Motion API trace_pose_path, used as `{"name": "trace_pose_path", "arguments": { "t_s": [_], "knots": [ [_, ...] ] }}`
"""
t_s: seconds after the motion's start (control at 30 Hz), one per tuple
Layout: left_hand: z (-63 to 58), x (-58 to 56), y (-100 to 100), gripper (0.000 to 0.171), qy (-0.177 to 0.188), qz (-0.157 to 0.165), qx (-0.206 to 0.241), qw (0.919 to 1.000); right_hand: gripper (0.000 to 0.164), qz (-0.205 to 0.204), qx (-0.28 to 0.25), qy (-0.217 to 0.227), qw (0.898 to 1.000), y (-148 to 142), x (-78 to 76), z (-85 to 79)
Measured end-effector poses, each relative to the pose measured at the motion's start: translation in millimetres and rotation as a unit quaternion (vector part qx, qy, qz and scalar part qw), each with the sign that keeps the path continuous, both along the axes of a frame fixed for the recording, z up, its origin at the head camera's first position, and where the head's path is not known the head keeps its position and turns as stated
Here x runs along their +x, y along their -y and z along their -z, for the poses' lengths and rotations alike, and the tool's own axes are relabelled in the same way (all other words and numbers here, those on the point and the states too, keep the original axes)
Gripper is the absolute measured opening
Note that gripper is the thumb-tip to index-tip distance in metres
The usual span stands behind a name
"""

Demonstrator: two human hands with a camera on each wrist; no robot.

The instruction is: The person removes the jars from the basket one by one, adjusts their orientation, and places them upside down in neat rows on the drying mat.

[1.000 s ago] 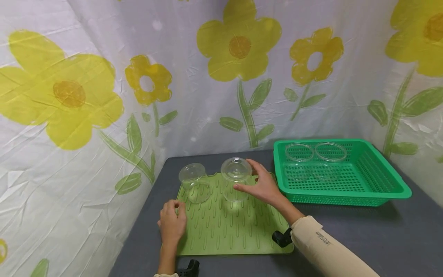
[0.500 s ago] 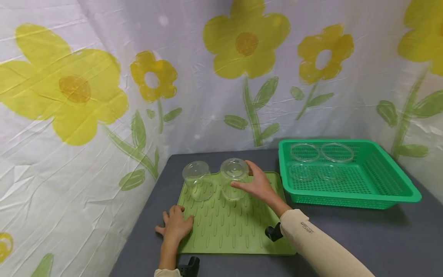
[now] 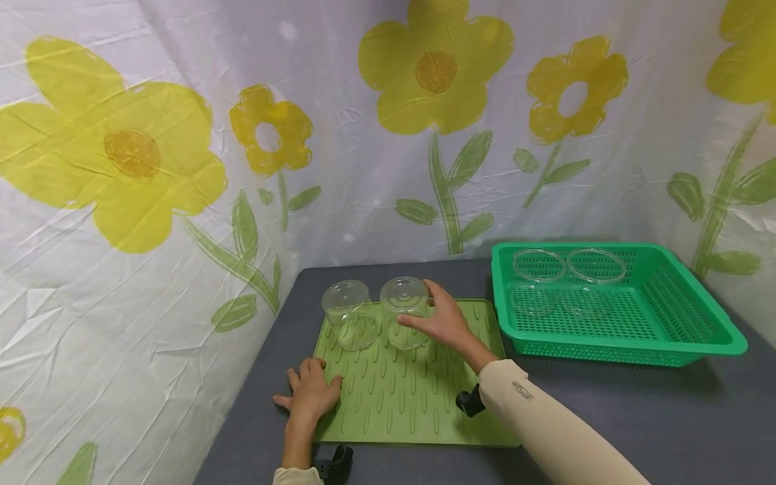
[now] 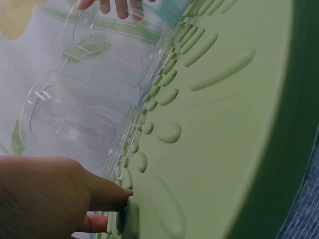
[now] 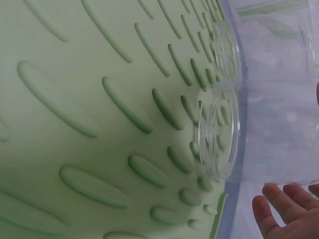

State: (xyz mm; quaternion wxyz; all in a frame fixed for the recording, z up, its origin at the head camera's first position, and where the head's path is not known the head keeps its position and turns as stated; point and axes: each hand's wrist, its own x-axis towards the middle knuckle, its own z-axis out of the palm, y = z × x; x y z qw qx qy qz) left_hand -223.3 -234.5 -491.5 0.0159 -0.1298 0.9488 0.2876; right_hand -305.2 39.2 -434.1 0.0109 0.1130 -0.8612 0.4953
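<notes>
A clear plastic cup [image 3: 401, 303] stands upside down on a light green ribbed mat [image 3: 418, 411], rim against it. My right hand [image 3: 447, 325] holds this cup from the right side, thumb in front and fingers behind. In the right wrist view, the fingertips [image 5: 279, 199] show close beside the cup's wall. Another clear plastic cup [image 3: 349, 313] is inverted just left of it. My left hand [image 3: 311, 392] rests with spread fingers at the mat's left edge. Its thumb [image 4: 112, 195] lies over the ribs, near the left cup's rim in the left wrist view.
To the right of the mat, a green perforated basket [image 3: 612, 345] holds two more clear cups [image 3: 533, 296] with their wide rims up. A dark grey cloth [image 3: 624, 411] covers the table. Behind hangs a white curtain [image 3: 345, 168] with yellow flowers.
The right hand and its cup have shifted left, closer to the other cup. The left hand's fingers have gone from curled to spread at the mat's edge. The view has shifted slightly.
</notes>
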Motion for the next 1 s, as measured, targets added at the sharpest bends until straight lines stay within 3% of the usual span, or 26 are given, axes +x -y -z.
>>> {"name": "trace_pose_path", "arguments": {
  "t_s": [0.23, 1.0],
  "knots": [
    [-4.1, 0.4, -1.4, 0.047, 0.004, 0.003, -0.004, 1.0, 0.1, -0.014, 0.007, -0.004, 1.0, 2.4, -0.9, -4.4],
    [-0.3, 1.0, -0.6, 0.044, -0.002, 0.0, -0.007, 1.0, 0.1, -0.015, 0.024, -0.007, 1.0, 8.8, -7.0, -1.4]
  ]
}}
